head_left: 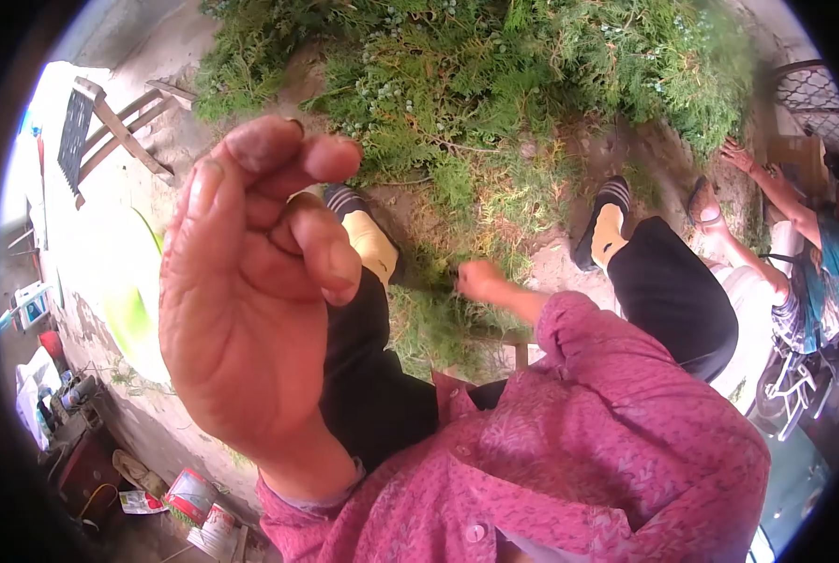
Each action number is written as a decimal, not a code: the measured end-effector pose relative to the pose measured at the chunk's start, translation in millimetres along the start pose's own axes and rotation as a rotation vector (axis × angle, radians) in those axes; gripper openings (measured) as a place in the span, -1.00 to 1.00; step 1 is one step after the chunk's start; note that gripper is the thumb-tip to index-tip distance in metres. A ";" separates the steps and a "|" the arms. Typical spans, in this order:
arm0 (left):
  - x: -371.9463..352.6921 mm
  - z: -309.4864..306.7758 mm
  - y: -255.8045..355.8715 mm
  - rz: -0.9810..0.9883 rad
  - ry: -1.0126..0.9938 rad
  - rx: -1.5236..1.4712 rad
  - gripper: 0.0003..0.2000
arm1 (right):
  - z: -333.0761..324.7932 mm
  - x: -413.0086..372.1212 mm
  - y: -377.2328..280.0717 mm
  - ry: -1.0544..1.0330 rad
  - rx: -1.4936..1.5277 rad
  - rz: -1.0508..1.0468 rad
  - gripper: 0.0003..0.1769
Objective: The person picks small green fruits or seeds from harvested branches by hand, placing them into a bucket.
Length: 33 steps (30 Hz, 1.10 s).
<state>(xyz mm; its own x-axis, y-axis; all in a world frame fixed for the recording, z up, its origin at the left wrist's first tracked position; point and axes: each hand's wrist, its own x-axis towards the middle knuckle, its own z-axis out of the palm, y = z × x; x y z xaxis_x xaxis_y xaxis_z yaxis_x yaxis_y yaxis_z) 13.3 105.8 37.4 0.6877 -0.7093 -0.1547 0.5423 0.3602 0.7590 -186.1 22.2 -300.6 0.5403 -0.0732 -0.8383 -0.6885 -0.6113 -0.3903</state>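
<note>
Left hand raised close to the camera, right hand low among the greenery

The leafy branches [494, 70], green with small pale bluish cones, spread in a thick pile from eleven to one o'clock, with loose sprigs [522, 202] scattered on the ground below them, toward the centre. The left hand [260, 272] fills much of the view at nine o'clock, its palm showing, bare of any held thing; its fingers are loosely bent inward and bunched rather than spread, the thumb along the outer side. The right hand [483, 280] is near the centre, just below the scattered sprigs, its fingers seemingly curled in; a small dark shape shows at their edge, and blur makes it impossible to tell what they pinch, if anything. Blurred greenery lies just beside it, toward seven o'clock.

Two striped shoes [612, 202] stand apart on the ground, one at eleven o'clock and one at one o'clock, with dark trousers [677, 296] behind them and a pink patterned shirt [532, 450] at six o'clock. At three o'clock another person [823, 272] sits and reaches a hand [738, 158] to the edge of the pile. A wooden frame [119, 131] stands at ten o'clock, and red and white tubs [192, 494] lie at eight o'clock
</note>
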 end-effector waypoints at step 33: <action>-3.1 10.1 -6.1 -0.066 0.115 0.022 -0.69 | -44.6 4.3 12.4 0.071 -0.021 -0.151 -0.52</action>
<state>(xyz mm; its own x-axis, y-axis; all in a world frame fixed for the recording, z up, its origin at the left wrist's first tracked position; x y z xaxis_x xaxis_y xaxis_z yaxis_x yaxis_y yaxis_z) 3.0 99.7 39.6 0.7020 -0.6567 -0.2754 0.5786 0.3006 0.7582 -170.7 -20.9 -292.0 0.6701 -0.0343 -0.7415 -0.5868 -0.6361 -0.5010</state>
